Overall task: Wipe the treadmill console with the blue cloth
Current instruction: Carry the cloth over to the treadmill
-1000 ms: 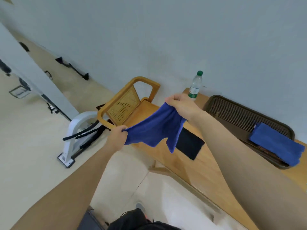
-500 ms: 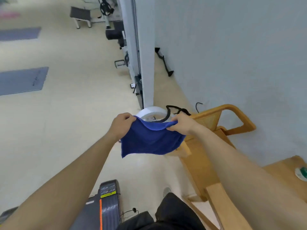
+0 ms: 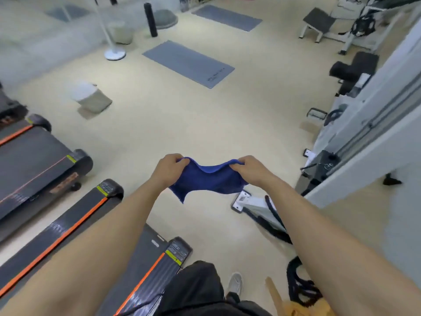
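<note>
The blue cloth hangs stretched between both hands in front of me, sagging in the middle with one corner drooping at lower left. My left hand pinches its left top edge and my right hand pinches its right top edge. Black treadmill decks with orange stripes lie to my left: the nearest treadmill is under my left arm, a second treadmill and a third treadmill lie beyond it. No treadmill console is in view.
A white machine base with black straps lies on the floor just right of the cloth. A white wall corner and gym equipment stand at right. Grey mats, a fan stand and a small bin sit farther out.
My view has swung left from the wooden chair and wall to the open gym floor and the treadmills. Both hands still hold the cloth, now spread wider between them.
</note>
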`<action>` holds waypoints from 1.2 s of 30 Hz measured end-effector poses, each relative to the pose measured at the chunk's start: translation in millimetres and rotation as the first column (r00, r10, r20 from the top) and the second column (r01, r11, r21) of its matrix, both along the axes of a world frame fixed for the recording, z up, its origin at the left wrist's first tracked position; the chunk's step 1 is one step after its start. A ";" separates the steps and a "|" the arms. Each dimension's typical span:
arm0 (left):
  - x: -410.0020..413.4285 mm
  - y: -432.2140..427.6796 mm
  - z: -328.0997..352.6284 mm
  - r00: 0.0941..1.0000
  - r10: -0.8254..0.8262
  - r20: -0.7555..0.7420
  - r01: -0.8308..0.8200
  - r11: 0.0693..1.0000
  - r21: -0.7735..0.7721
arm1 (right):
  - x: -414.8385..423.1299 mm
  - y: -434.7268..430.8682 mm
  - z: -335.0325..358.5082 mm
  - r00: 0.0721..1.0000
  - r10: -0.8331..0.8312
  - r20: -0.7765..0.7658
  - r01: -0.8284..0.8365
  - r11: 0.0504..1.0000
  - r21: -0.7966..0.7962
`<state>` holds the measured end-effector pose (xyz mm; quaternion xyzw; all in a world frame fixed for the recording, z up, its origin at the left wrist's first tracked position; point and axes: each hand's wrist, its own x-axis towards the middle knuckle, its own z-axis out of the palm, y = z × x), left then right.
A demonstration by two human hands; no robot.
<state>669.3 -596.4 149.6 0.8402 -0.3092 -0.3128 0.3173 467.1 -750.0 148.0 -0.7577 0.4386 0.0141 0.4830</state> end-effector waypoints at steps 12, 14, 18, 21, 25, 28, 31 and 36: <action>177.8 86.9 -19.5 0.834 0.550 -0.049 -0.552 0.833 -0.037 | 323.4 12.3 -9.8 0.804 0.594 -0.040 -0.590 0.804 0.079; 207.2 103.4 -22.3 0.777 0.624 -0.082 -0.628 0.777 -0.047 | 380.2 31.7 -12.3 0.732 0.679 -0.061 -0.674 0.734 0.079; 251.5 143.8 -22.7 0.638 0.760 -0.119 -0.768 0.639 -0.041 | 474.2 84.0 -6.1 0.537 0.838 -0.096 -0.840 0.542 0.030; 271.9 179.1 -20.4 0.526 0.843 -0.116 -0.849 0.529 -0.008 | 529.4 127.3 -2.8 0.398 0.914 -0.079 -0.917 0.397 -0.020; 290.8 228.5 -16.0 0.338 0.934 -0.118 -0.940 0.341 0.002 | 595.4 194.9 -6.6 0.182 0.980 -0.084 -0.983 0.180 -0.035; 304.6 265.5 -13.4 0.187 0.977 -0.099 -0.981 0.190 0.027 | 639.8 252.8 -11.2 0.033 0.998 -0.047 -0.999 0.031 -0.027; 313.3 303.3 -8.7 0.003 0.999 -0.045 -0.999 0.005 0.048 | 675.7 320.0 -8.5 -0.130 0.991 0.007 -0.991 -0.131 0.033; 300.6 364.6 17.1 -0.335 0.936 0.104 -0.933 -0.345 0.105 | 706.7 428.0 22.1 -0.464 0.884 0.055 -0.879 -0.467 0.097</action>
